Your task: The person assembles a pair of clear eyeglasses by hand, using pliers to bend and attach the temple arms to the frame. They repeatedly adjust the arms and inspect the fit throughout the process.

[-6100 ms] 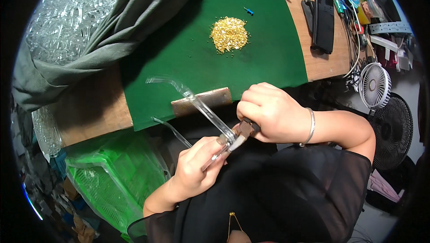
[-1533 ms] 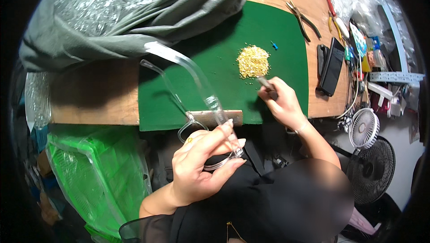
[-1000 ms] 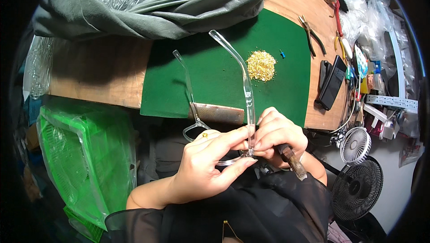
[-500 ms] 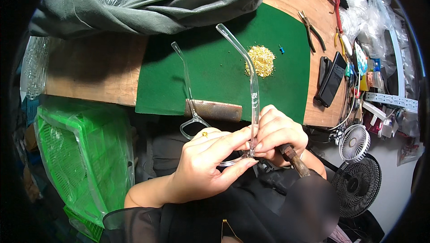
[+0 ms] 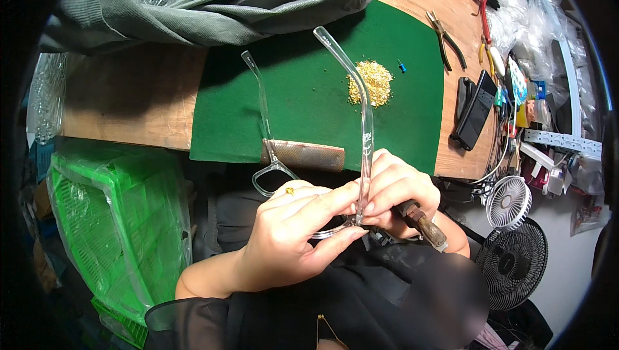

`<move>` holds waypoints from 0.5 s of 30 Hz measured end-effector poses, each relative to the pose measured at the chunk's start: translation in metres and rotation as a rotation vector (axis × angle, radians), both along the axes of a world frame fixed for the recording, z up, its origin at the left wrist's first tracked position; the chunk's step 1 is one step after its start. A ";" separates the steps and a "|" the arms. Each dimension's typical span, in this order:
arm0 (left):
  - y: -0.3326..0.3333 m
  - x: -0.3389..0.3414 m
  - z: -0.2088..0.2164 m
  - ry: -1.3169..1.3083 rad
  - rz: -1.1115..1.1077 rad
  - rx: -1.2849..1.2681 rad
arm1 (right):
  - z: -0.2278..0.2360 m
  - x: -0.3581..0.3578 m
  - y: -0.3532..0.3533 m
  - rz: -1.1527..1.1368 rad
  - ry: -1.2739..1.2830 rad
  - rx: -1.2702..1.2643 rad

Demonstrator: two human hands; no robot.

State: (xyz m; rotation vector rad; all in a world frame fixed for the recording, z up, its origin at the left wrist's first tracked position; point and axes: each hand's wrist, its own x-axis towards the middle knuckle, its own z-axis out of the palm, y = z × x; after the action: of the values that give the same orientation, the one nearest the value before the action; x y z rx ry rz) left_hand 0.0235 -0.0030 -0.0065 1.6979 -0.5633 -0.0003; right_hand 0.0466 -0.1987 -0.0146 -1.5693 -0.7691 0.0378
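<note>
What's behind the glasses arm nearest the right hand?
Green mat and the left side of the gold pile show past the glasses arm. Lower down, the right hand and left hand hide anything beyond.

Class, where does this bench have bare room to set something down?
Bare wood lies left of the green mat, below the grey cloth. The mat is open between the gold pile and the black phone. Crowded: the right side (phone, pliers, plastic bags) and the near middle, around the clear glasses frame.

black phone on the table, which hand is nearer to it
Right. In the picture, the right hand is below and left of the black phone; the left hand is lower and farther left.
</note>
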 end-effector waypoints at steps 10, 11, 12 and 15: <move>0.009 0.001 0.003 0.132 -0.096 -0.071 | 0.016 -0.003 -0.016 -0.057 -0.096 -0.228; 0.009 0.001 0.005 0.149 -0.102 -0.062 | 0.013 -0.006 -0.020 -0.102 -0.171 -0.343; 0.009 0.002 0.005 0.133 -0.112 -0.062 | 0.017 -0.004 -0.023 -0.084 -0.217 -0.467; 0.008 0.003 0.002 0.104 -0.143 -0.066 | 0.014 -0.010 -0.022 -0.021 -0.143 -0.654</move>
State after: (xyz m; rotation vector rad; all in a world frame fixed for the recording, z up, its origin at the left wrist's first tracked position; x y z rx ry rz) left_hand 0.0260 0.0048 -0.0042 1.5804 -0.5993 -0.1700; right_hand 0.0362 -0.2212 -0.0004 -2.2173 -0.9050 0.1783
